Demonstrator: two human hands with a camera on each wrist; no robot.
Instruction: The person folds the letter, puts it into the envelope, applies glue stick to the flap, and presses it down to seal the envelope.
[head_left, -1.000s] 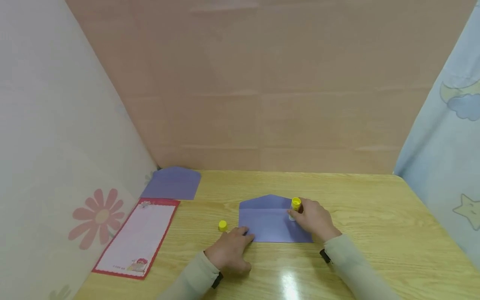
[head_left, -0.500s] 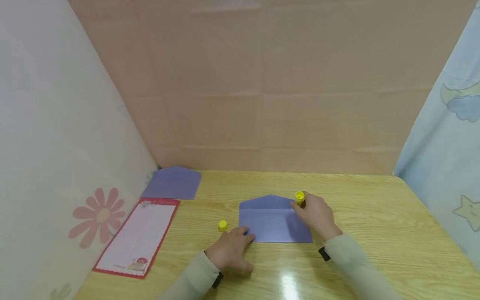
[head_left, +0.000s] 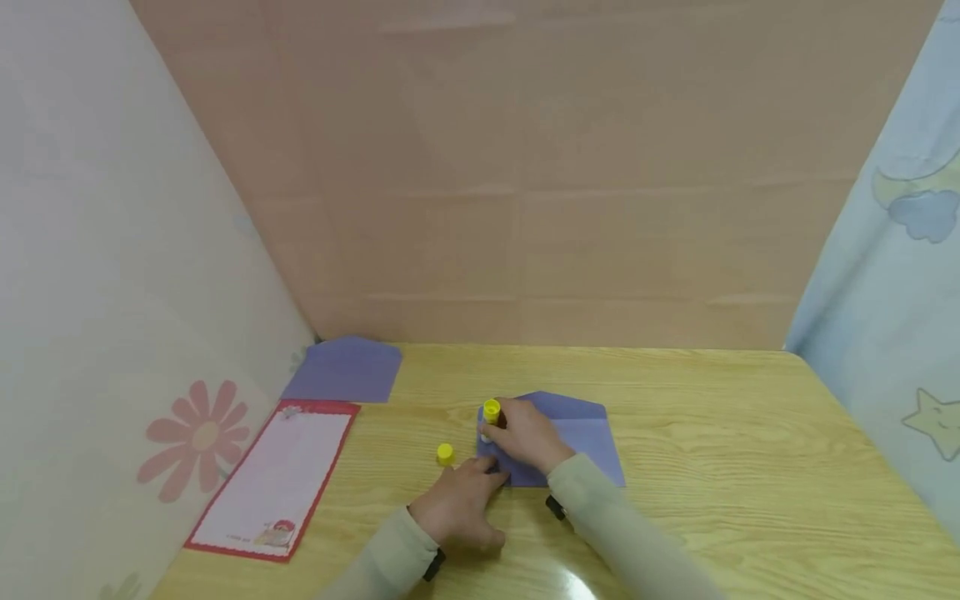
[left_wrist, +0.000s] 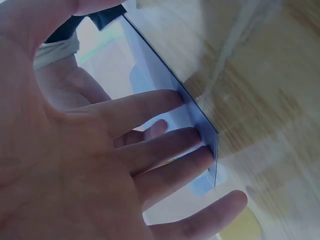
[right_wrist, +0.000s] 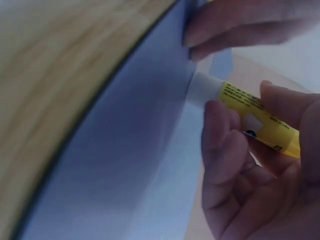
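Observation:
A purple envelope (head_left: 588, 435) lies on the wooden table with its pointed flap unfolded away from me. My left hand (head_left: 459, 502) presses its lower left corner with fingers mostly straight, as the left wrist view shows. My right hand (head_left: 531, 433) grips a yellow and white glue stick (right_wrist: 257, 114) between thumb and fingers, held upright over the envelope's left side. In the right wrist view the stick's white end meets the purple paper, close to the left fingertips (right_wrist: 200, 42). The yellow cap (head_left: 446, 454) rests on the table left of the envelope.
Another purple envelope (head_left: 345, 372) lies at the back left. In front of it is a red-bordered sheet of letter paper (head_left: 273, 479). A brown sheet (head_left: 517, 183) covers the back, and patterned cloths hang at the left (head_left: 112, 292) and right (head_left: 885, 275).
My right hand has carried the glue stick from the envelope's right side, up to its upper right corner, then across to the left side. The left hand has stayed in place.

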